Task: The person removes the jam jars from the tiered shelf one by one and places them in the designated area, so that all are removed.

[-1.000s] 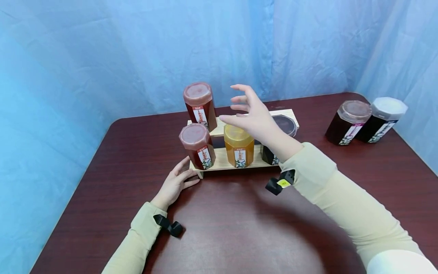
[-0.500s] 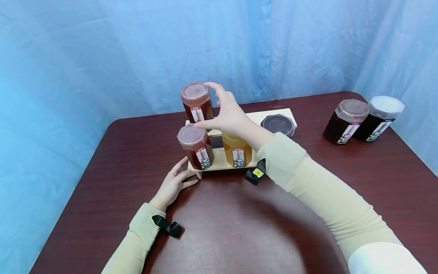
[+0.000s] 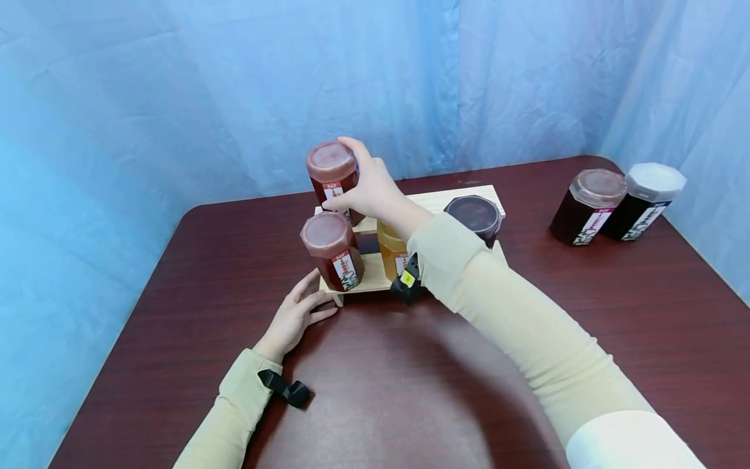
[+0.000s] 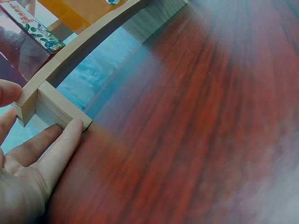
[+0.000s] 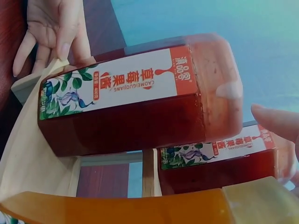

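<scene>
A two-step wooden rack (image 3: 375, 280) stands on the table, bearing several jam jars. My left hand (image 3: 293, 322) rests against its left end; in the left wrist view its straight fingers (image 4: 60, 144) touch the leg and shelf end. My right hand (image 3: 372, 189) grips the strawberry jam jar (image 3: 331, 172) on the upper step, thumb before it and fingers behind its lid. Below stands another strawberry jam jar (image 3: 332, 254), beside a yellow jar (image 3: 389, 251) partly covered by my right wrist. A dark-lidded jar (image 3: 473, 215), farther right, is mostly hidden by the sleeve.
Two more dark jars, one with a brownish lid (image 3: 590, 205) and one with a white lid (image 3: 647, 195), stand together at the table's back right. Blue curtains (image 3: 252, 98) hang behind and beside the dark red table (image 3: 193, 286).
My right hand has moved left, over the yellow jar, and come round the upper strawberry jam jar. The left hand has stayed at the rack's end.
</scene>
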Demonstrator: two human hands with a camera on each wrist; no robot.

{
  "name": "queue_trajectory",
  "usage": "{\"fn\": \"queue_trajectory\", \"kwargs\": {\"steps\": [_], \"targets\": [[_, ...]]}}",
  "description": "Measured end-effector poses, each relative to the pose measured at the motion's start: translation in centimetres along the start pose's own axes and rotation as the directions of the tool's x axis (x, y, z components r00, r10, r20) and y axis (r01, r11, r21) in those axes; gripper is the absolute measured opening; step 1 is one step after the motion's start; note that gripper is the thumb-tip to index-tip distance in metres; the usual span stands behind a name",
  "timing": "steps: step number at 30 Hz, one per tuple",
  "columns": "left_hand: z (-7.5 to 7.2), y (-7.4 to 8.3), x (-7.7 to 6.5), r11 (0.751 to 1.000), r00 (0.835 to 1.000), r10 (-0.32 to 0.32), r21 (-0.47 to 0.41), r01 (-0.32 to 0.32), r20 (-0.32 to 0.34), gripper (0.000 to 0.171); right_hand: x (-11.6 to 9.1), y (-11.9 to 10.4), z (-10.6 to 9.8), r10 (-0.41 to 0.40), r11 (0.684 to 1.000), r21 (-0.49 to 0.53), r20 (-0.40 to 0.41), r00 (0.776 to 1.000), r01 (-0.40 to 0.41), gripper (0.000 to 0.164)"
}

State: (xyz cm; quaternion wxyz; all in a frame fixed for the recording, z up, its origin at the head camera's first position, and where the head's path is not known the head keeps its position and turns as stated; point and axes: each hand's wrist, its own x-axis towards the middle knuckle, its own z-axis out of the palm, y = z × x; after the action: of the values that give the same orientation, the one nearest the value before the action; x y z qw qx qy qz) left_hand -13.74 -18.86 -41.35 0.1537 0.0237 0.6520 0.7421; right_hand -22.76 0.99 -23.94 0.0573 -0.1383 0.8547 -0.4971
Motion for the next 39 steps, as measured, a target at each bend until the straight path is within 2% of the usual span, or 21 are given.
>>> {"fn": "queue_trajectory", "kwargs": {"steps": [5,13,25,39], "targets": [[0.0,-0.1,0.0,1.000,1.000,0.004,-0.001,-0.004,-0.001,0.060,0.4,0.2,0.2,-0.031,0.999,0.017,-0.001,1.000,0.031,0.094],[0.1,0.0,0.0,1.000,1.000,-0.003,-0.020,0.003,-0.006,0.059,0.4,0.3,0.9,-0.057,0.994,-0.094,-0.069,0.996,0.050,0.087],[0.0,0.0,-0.1,1.000,1.000,0.009,-0.019,-0.009,-0.005,0.059,0.7,0.3,1.4,-0.077,0.991,-0.120,-0.105,0.991,0.064,0.080],[-0.3,0.0,-0.2,1.000,1.000,0.002,-0.021,-0.003,-0.022,0.059,0.9,0.3,2.0,-0.082,0.988,-0.139,-0.117,0.990,0.065,0.080]]}}
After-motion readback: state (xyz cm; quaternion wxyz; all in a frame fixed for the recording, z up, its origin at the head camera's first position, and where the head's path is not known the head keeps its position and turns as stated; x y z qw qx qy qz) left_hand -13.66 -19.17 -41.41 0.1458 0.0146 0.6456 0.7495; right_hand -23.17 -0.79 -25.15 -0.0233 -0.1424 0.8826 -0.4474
